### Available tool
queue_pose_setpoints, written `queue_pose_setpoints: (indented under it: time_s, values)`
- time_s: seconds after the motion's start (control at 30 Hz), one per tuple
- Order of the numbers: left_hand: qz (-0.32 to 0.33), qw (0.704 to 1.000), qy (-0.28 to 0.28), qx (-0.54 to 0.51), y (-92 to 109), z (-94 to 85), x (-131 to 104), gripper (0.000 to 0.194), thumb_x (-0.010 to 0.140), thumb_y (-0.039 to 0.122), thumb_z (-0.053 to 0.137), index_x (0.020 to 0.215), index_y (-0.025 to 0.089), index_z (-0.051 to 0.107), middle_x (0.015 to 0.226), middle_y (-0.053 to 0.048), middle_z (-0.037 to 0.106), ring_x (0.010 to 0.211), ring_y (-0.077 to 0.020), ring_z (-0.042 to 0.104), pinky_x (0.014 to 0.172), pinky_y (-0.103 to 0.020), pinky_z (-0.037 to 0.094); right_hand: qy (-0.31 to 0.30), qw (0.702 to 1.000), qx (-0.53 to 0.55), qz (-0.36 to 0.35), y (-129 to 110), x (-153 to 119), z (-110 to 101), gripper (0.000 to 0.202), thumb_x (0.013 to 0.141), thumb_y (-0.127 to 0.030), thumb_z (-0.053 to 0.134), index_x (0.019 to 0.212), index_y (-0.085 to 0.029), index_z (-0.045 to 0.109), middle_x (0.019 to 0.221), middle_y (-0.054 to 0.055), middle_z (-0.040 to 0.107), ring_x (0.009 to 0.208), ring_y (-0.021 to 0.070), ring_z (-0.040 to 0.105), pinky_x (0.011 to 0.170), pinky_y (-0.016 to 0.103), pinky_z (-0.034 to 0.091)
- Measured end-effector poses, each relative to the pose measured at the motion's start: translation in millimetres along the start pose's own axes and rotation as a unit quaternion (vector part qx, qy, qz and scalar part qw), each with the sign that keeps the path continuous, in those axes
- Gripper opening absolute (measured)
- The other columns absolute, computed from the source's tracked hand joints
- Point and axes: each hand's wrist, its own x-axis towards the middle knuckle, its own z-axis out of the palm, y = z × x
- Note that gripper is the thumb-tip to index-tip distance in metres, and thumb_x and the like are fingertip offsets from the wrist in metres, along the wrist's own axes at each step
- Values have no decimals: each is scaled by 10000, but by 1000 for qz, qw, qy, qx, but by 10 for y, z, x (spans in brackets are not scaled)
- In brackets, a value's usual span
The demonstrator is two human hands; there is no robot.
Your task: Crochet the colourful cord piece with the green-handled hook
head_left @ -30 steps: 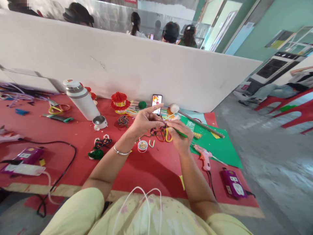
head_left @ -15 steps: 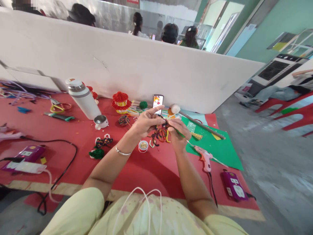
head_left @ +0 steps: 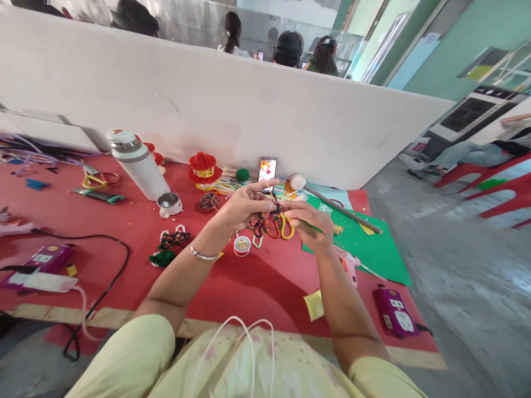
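Observation:
Above the middle of the table, my left hand (head_left: 248, 205) pinches a small dark multicoloured piece of yarn work (head_left: 271, 210), its index finger stretched out with a strand over it. My right hand (head_left: 313, 224) is closed round a thin tool with a green handle (head_left: 310, 225), apparently a crochet hook, its tip hidden at the yarn. Dark and red loops and a yellow loop (head_left: 287, 226) show just below the fingers. A ball of multicoloured yarn (head_left: 208, 202) lies to the left. Nearer me stands a small white-lidded spool (head_left: 241, 246).
A phone (head_left: 267, 172) leans at the white partition (head_left: 249, 105). To the left are a white bottle (head_left: 139, 168), a metal cup (head_left: 170, 204) and a red fringed ornament (head_left: 203, 171). At right lie a pink glue gun (head_left: 350, 265), a green sheet (head_left: 373, 254) and a purple power box (head_left: 396, 312).
My right hand has shifted slightly right and down, its fingers straighter. The yellow loop shows more fully below the hands. A pale yellow piece now shows beside my right forearm.

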Motion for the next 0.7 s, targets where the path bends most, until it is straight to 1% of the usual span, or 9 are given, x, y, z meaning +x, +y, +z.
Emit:
queue_pose_setpoints:
  time_s: [0.07, 0.17, 0.33, 0.47, 0.53, 0.6, 0.7]
  values:
    - [-1, 1000, -4, 13, 13, -13, 1, 896, 643, 193, 936, 1481, 127, 628, 647, 50, 664, 467, -42, 469, 408, -204, 252, -16, 1000, 9, -2, -28, 13, -32, 201, 988, -289, 697, 1158, -347, 788, 1299, 20, 815, 1190, 241, 785, 1051, 474, 643]
    - [-8, 999, -18, 33, 28, -37, 12, 835, 639, 176, 925, 1435, 141, 673, 632, 50, 648, 480, -51, 485, 422, -210, 262, -39, 999, 20, -3, -68, 37, -96, 188, 999, -273, 674, 1147, -321, 780, 1283, 34, 820, 1207, 241, 779, 1046, 467, 643]
    - [-26, 996, -55, 62, 37, -67, 38, 707, 625, 165, 904, 1317, 177, 761, 674, 21, 662, 508, -70, 510, 425, -227, 260, -96, 995, 35, 19, -100, 76, -245, 169, 1020, -313, 642, 1117, -306, 780, 1250, 47, 827, 1166, 241, 791, 979, 460, 669]
    - [-32, 994, -84, 66, 38, -77, 49, 691, 627, 171, 897, 1306, 176, 771, 683, 14, 656, 511, -67, 483, 422, -223, 248, -130, 991, 37, 19, -145, 110, -321, 163, 1027, -324, 632, 1099, -292, 775, 1252, 51, 824, 1154, 239, 792, 979, 467, 669]
    - [-35, 994, -88, 63, 39, -84, 56, 679, 632, 168, 891, 1301, 174, 773, 684, 14, 654, 508, -66, 478, 420, -221, 244, -137, 990, 19, 5, -175, 114, -319, 163, 1027, -278, 626, 1115, -297, 762, 1265, 46, 819, 1146, 229, 793, 995, 468, 661]
    - [-37, 994, -83, 57, 35, -99, 69, 662, 637, 163, 883, 1290, 175, 776, 681, 12, 656, 505, -67, 476, 421, -220, 247, -140, 990, -23, -12, -203, 108, -295, 182, 1019, -233, 632, 1132, -313, 751, 1303, 38, 805, 1160, 224, 787, 1013, 467, 650]
    - [-39, 995, -76, 53, 22, -129, 91, 620, 628, 156, 872, 1243, 158, 794, 654, 13, 642, 501, -69, 471, 425, -219, 245, -154, 983, -89, -40, -244, 93, -261, 210, 982, -221, 692, 1156, -326, 743, 1367, 42, 778, 1179, 228, 776, 1048, 474, 632]
